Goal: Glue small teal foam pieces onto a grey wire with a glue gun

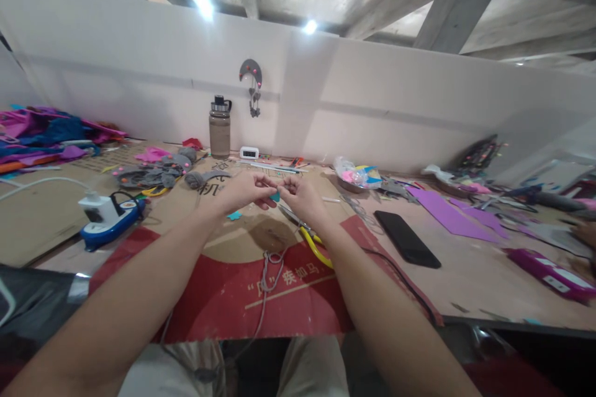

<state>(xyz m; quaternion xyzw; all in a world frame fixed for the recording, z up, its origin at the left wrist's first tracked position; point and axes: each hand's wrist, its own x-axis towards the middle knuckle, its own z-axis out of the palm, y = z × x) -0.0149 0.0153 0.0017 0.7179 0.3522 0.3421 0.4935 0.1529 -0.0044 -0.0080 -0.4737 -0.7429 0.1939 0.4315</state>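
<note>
My left hand [249, 191] and my right hand [300, 196] meet above the middle of the table, fingertips pinched together. Between them shows a small teal piece [275, 196], perhaps felt; the fingers cover most of it. A second teal cut-out [234, 216] with a scalloped edge lies on the cardboard below my left hand. Scissors with yellow handles [316, 249] rest under my right wrist, their blades partly hidden. Grey cord [265, 282] runs loosely over the red part of the cardboard [218, 304] and off the front edge.
A blue power strip [112, 229] with a white charger stands at left. Behind are a water bottle [220, 130] and small clock [249, 153]. A black phone [406, 239], purple sheets [451, 217] and a magenta device [552, 274] lie right. Part of another person's hand [585, 237] shows at the edge.
</note>
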